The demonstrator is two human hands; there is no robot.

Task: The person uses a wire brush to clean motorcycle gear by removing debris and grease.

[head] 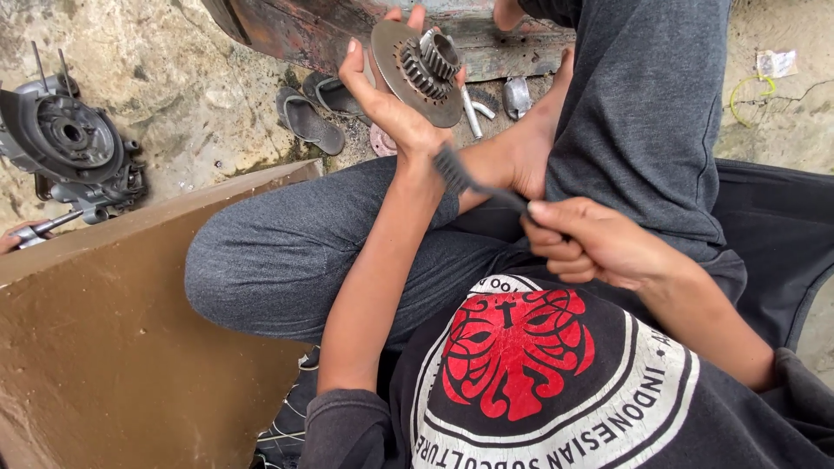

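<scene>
- The left hand (391, 104) is gripping a round metal gear plate (419, 71) at the far middle of the scene, palm turned up and fingers curled around the plate's edge.
- The gear plate is tilting toward the camera, with two toothed gears stacked at its centre.
- The right hand (584, 239) is closing tightly around the handle of a dark brush (476, 184), nearer and to the right.
- The brush is pointing left and far, its bristled head lying just beside the left wrist, apart from the gear plate.
- The person is sitting cross-legged in grey trousers, a bare foot (526, 156) resting between the two hands.
- A brown board (113, 339) is leaning at the near left.
- An engine casing (74, 148) is lying on the ground at the far left, with another person's fingers (17, 234) showing at the left edge below it.
- A pair of sandals (317, 108) is lying on the ground, left of the gear plate.
- Small metal parts (495, 100) are lying on the ground, right of the plate.
</scene>
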